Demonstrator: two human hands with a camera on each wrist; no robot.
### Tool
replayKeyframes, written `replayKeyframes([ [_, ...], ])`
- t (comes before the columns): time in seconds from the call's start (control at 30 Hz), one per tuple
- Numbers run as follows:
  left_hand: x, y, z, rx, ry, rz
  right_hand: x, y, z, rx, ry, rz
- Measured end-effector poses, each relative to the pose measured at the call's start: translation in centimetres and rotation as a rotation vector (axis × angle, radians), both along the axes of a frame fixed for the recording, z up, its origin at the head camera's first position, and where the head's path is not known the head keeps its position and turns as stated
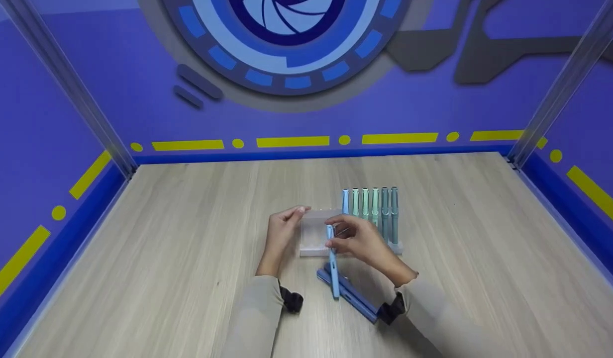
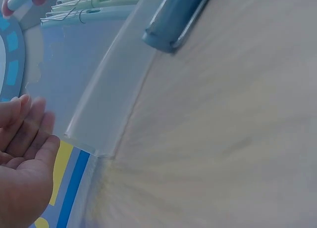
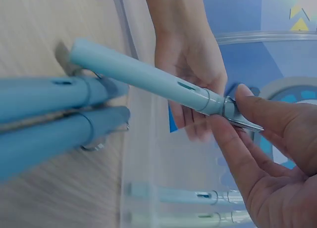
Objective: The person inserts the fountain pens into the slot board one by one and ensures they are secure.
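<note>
My right hand (image 1: 360, 242) pinches a light blue pen (image 1: 334, 271) near its clip end between thumb and fingers, the other end pointing down toward me. The pen overlaps the front of a clear plastic case (image 1: 312, 236) in the head view. At the left side of that case is my left hand (image 1: 280, 232), its fingers loosely extended and the fingertips right at the case's edge. Several pens stand in a row in the right part of the case, a light blue one (image 1: 345, 199) first, then pale green pens (image 1: 365, 198) and dark teal pens (image 1: 395, 214).
Two darker blue pens (image 1: 356, 301) lie side by side on the wooden table (image 1: 187, 258), slanted in front of the case and close to my right wrist. A blue patterned wall (image 1: 227, 119) closes off the table's far edge, with side panels left and right.
</note>
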State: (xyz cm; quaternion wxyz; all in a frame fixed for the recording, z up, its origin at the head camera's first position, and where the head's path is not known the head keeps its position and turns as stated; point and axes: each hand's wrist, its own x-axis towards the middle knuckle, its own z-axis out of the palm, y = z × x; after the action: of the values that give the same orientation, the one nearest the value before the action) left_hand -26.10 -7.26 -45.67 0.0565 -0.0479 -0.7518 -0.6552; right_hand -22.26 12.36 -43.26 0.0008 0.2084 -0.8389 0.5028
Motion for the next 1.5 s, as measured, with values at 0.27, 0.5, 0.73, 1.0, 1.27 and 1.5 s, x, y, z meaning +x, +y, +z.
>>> replayKeyframes([
  [0.27,-1.8,0.0,-2.6,0.010,0.003,0.032,-0.7,0.7,1.3,-0.073,0.027,-0.092],
  [0.5,-1.9,0.1,-2.8,0.002,-0.012,0.048,-1.3,1.0,1.8,-0.162,0.085,-0.181],
  [0.73,-1.8,0.2,-2.7,0.012,-0.046,0.054,-1.9,1.2,1.8,-0.215,0.166,-0.229],
  [1.0,-1.8,0.2,-2.9,0.023,-0.032,0.054,-2.4,1.2,1.5,-0.191,0.277,-0.268],
  [1.27,-1.9,0.2,-3.0,0.015,-0.023,0.063,-2.7,0.9,1.1,-0.178,0.293,-0.258],
  [1.5,-1.9,0.2,-2.9,0.014,-0.017,0.056,-2.9,0.7,0.7,-0.133,0.333,-0.259],
])
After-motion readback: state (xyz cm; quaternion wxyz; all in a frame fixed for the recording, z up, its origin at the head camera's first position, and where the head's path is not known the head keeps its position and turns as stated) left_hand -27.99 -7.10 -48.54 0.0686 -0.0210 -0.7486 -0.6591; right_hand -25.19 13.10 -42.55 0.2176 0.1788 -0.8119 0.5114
